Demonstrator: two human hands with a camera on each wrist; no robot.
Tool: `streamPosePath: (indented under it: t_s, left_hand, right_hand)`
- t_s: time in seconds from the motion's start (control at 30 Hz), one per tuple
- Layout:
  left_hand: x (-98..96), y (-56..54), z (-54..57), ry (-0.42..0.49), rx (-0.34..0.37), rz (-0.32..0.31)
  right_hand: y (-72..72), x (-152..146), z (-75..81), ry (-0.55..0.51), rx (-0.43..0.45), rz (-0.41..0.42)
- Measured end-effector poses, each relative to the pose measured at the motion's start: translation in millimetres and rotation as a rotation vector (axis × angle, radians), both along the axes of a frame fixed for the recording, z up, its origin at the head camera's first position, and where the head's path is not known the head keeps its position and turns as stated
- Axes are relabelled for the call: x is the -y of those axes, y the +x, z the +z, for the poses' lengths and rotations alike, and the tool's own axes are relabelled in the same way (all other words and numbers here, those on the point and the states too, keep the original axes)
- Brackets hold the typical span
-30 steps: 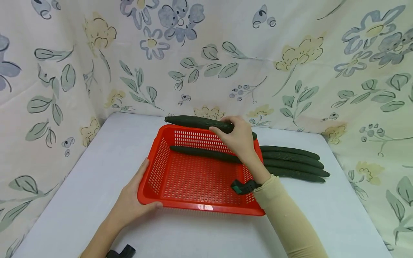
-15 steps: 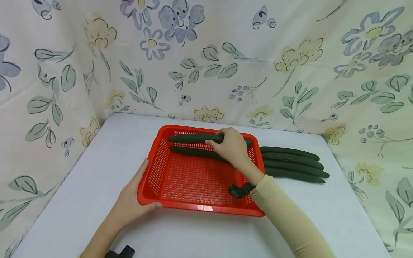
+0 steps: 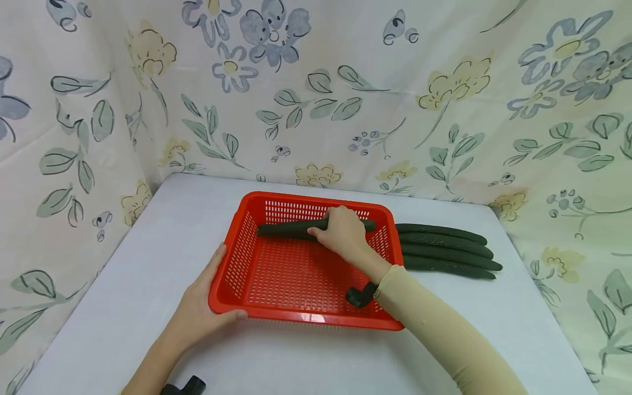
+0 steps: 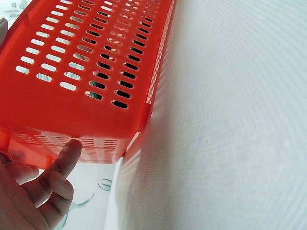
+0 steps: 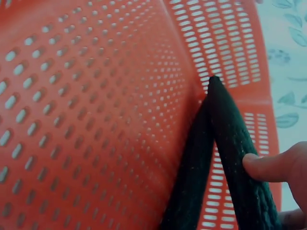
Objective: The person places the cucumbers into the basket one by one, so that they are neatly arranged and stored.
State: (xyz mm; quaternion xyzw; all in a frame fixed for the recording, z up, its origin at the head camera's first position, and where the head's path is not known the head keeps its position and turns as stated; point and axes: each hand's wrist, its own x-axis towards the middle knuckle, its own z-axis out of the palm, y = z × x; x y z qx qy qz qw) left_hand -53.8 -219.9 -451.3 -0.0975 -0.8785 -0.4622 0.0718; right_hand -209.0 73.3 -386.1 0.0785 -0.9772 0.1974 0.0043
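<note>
On a white table hemmed in by a flower-printed cloth, a person's right hand curls its fingers over a dark green cucumber and holds it low at the 12 o'clock wall of a red slotted basket. The right wrist view shows it lying against a second cucumber already on the basket floor, the two tips meeting near the perforated side. The left hand steadies the basket at its 8 o'clock corner, thumb hooked over the rim and fingers lying straight along the outer wall. The step in hand appears to be setting this cucumber down; the next move likely calls for letting go and lifting the hand clear over the 3 o'clock wall. Four more cucumbers lie side by side on the table just beyond that wall, with nothing between them and the hand but the basket's own rim.
</note>
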Motion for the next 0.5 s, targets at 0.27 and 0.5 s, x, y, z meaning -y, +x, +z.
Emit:
streamPosePath:
  t_s: [0.27, 0.5]
  left_hand:
    - [0.1, 0.3, -0.5, 0.007, 0.003, 0.001]
    - [-1.1, -0.4, 0.0, 0.005, -0.003, 0.011]
  right_hand:
    - [-0.5, 1.6, -4.5, -0.019, 0.07, 0.038]
    - [-2.4, -1.9, -1.3, -0.005, 0.126, 0.116]
